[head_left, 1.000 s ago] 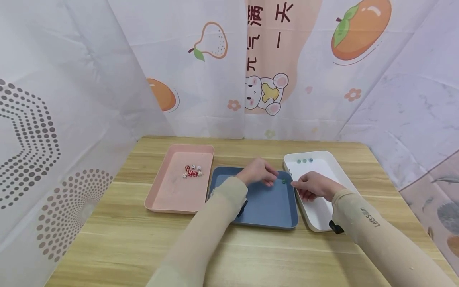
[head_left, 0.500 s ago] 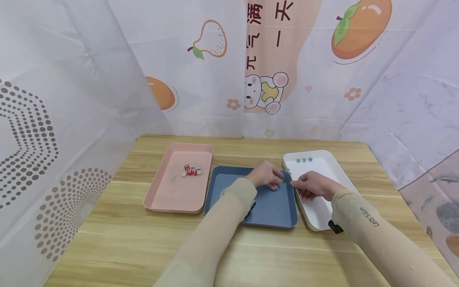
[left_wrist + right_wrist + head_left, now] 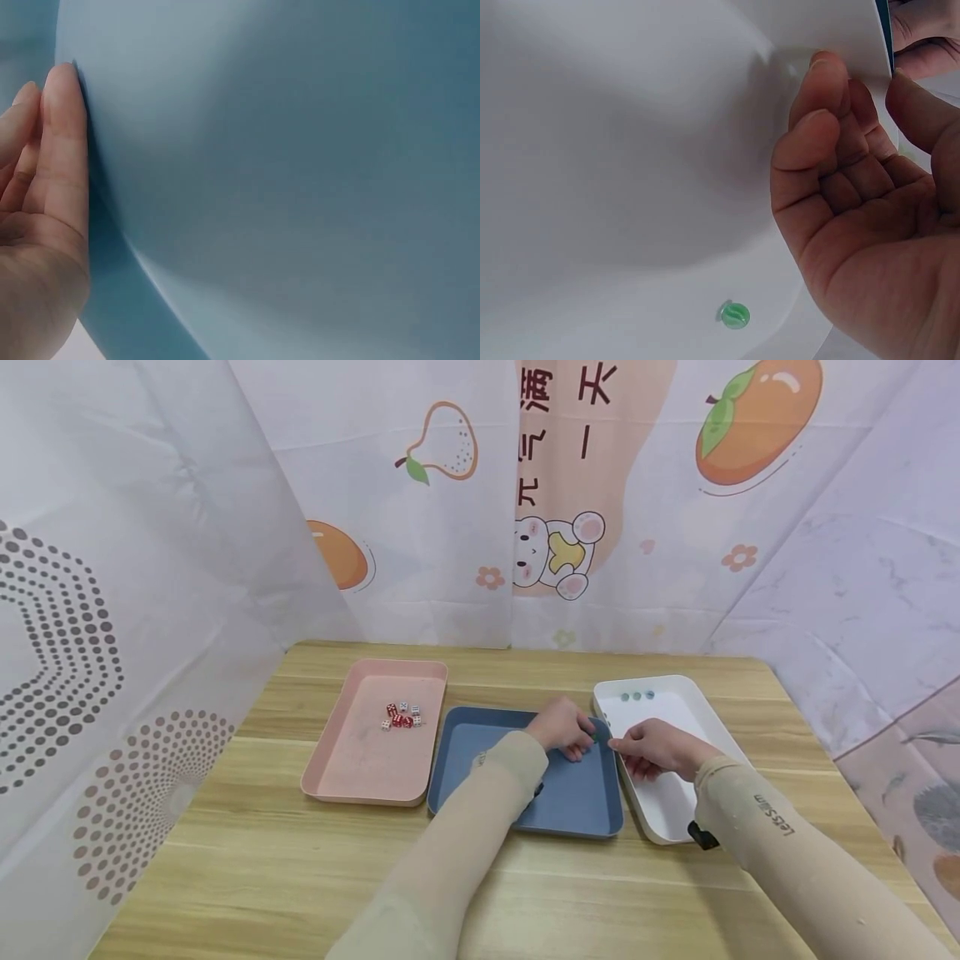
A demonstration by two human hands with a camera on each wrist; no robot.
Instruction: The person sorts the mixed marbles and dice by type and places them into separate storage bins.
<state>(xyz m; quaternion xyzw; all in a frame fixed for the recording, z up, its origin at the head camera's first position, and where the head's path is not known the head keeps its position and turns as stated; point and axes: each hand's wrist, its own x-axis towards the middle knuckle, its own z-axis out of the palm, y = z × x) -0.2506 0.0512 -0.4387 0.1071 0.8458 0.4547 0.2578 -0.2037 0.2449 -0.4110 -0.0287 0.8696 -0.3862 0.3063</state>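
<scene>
Left hand (image 3: 561, 727) sits over the far right corner of the blue tray (image 3: 525, 797), fingers curled down at a small green marble (image 3: 597, 737) by the tray's right rim; marble touches the fingertips, can't tell if it's actually pinched. Right hand (image 3: 651, 748) is just beside it, across the rim, inside the white tray (image 3: 678, 693), fingers loosely bent and holding nothing, thumb and fingertips near the tray's left wall. Right wrist view shows one green marble (image 3: 734, 314) lying on the white floor near the palm. Three more marbles (image 3: 636, 696) sit in a row at the white tray's far end. Pink tray (image 3: 352, 777) on the left holds a cluster of red and white dice (image 3: 401, 716). All three trays sit side by side on a light wooden table (image 3: 262, 877), enclosed by white curtains printed with fruit and a bear (image 3: 551, 556).
</scene>
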